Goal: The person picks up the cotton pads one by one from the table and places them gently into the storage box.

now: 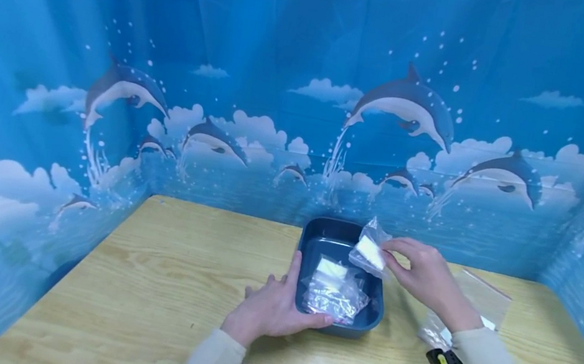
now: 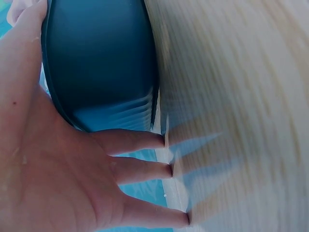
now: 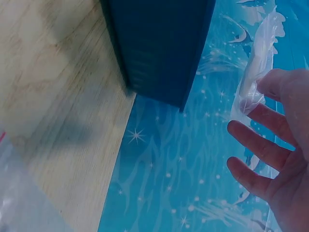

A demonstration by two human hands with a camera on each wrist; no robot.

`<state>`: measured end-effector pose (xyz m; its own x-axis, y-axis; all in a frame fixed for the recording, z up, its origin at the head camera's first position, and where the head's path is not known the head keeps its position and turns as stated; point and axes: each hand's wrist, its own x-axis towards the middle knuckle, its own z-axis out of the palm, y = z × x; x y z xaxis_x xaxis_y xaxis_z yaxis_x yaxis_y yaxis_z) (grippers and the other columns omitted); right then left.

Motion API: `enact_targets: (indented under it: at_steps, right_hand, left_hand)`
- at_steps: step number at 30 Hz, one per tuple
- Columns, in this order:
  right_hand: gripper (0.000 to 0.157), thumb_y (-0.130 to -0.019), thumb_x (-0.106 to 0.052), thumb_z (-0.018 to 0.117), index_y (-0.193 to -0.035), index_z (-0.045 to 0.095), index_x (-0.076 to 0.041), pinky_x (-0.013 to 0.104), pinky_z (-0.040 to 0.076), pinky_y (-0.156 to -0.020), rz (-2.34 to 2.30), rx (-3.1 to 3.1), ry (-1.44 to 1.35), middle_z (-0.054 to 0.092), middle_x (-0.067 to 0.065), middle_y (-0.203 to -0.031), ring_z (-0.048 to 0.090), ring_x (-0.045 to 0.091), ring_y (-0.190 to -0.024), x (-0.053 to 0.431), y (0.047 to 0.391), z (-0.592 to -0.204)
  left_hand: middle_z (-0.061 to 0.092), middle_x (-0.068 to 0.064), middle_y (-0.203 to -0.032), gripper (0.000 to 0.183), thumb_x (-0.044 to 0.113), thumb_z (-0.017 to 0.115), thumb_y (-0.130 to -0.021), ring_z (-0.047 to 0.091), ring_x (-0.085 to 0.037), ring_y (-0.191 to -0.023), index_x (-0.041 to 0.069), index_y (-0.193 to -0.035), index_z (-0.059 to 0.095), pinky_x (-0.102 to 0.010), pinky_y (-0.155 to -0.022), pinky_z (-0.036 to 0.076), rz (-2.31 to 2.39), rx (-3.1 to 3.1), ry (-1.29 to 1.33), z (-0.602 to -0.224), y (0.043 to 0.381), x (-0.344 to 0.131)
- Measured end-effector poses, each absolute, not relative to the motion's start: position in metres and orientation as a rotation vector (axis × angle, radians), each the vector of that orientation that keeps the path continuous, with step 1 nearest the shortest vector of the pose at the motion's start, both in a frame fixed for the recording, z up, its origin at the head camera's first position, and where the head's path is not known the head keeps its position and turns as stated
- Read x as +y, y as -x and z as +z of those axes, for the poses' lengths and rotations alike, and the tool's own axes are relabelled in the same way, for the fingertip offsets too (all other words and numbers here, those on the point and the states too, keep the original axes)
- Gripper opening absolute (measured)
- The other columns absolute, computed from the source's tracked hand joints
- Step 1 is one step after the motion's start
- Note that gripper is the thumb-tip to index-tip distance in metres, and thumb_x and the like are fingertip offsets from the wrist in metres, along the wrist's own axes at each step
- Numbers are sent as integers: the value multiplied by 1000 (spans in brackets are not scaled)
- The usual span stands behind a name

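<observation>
At the left, the tray is braced by the left hand, whose straight fingers are spread by the left wall and whose thumb is laid at the near rim; light, even pressure there should be enough to prevent sliding. Inside, a heap of clear packets is gathered toward the near end, so the barer far end seems the better spot for one more. Over the far right part of the tray, a small clear bag with a white insert is pinched between thumb and forefinger of the right hand, the other fingers being held loosely apart; it is best lowered past the rim before release. Farther right, a larger zip bag on the table is partly covered by the right forearm. The heap cannot be counted, no print can be read on the white inserts, and the left thumb is cut off in the left wrist view.
</observation>
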<state>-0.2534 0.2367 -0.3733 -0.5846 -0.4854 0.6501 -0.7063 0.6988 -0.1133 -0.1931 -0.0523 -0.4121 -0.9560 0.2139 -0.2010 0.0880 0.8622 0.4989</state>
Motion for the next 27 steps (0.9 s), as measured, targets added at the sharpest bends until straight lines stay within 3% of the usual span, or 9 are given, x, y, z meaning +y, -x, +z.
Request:
enact_targets:
  at_steps: [17, 27]
  right_hand:
    - [14, -93, -10, 75, -106, 79, -10, 43, 63, -80, 493, -2473, -867, 79, 7, -104, 76, 25, -93, 210, 264, -380]
    - [13, -91, -11, 76, -104, 79, -9, 41, 63, -76, 486, -2466, -883, 79, 9, -101, 76, 23, -85, 203, 268, -385]
  left_hand:
    - [48, -22, -156, 134, 90, 60, -73, 40, -56, -144, 22, -166, -10, -83, -108, 27, 738, 2785, -238, -412, 193, -53]
    - [48, -23, -156, 134, 90, 60, -74, 39, -56, -144, 22, -166, -10, -83, -108, 27, 731, 2784, -232, -411, 193, -52]
